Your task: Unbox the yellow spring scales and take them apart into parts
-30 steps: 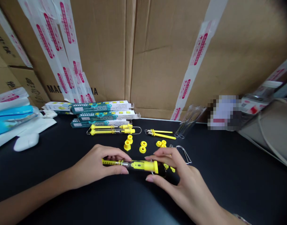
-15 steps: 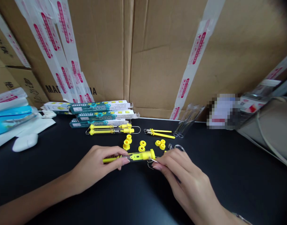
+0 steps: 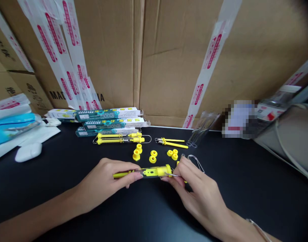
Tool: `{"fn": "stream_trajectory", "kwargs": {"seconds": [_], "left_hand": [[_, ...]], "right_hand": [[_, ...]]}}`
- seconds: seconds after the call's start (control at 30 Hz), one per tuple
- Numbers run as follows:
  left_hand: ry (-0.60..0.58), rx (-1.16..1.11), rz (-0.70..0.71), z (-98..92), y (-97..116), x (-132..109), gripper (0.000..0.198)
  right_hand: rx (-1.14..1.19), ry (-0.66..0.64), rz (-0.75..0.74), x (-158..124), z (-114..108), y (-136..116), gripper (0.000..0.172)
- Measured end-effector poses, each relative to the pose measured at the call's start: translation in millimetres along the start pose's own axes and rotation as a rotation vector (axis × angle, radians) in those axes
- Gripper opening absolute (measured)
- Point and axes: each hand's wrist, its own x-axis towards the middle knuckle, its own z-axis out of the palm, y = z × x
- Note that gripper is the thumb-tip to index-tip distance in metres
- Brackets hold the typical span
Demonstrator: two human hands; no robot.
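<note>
In the head view, the left hand (image 3: 103, 183) stays closed around a clear plastic spring-scale tube with a yellow end cap (image 3: 154, 172), which has shifted slightly rightward above the black tabletop (image 3: 244, 191). The right hand (image 3: 196, 191) now pinches a thin metal wire hook (image 3: 173, 174) right at the capped end — fingers closed. Small yellow plastic rings (image 3: 152, 159) lie just beyond, and a bent wire loop (image 3: 195, 163) lies beside the right hand.

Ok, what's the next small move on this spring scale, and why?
Probably hold the clear spring-scale tube steady in the left hand and guide the wire hook in the right hand further into the yellow end cap: the wire sits right at the cap, though how far it has entered is too small to tell.
</note>
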Motion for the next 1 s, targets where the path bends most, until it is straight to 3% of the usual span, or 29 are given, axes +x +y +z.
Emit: {"fn": "stream_trajectory", "kwargs": {"seconds": [0.27, 0.53, 0.73, 0.87, 1.0], "left_hand": [[-0.037, 0.019, 0.000, 0.0, 5.3, -1.9, 0.026], [-0.132, 0.009, -0.094, -2.8, 9.7, -0.1, 0.034], [-0.169, -0.011, -0.101, -3.5, 8.7, -0.1, 0.036], [-0.023, 0.065, 0.030, 4.1, -0.8, -7.3, 0.026], [0.182, 0.183, 0.203, 7.9, -9.8, -10.2, 0.022]], "right_hand": [[0.069, 0.025, -0.054, 1.9, -3.7, 0.0, 0.039], [0.082, 0.042, -0.078, 4.9, -6.3, -0.8, 0.043], [0.090, 0.051, -0.100, 3.9, -6.0, -1.8, 0.037], [-0.026, 0.051, -0.208, 4.4, -9.7, 3.0, 0.033], [-0.219, -0.060, -0.353, 9.7, -17.7, 11.2, 0.025]]}}
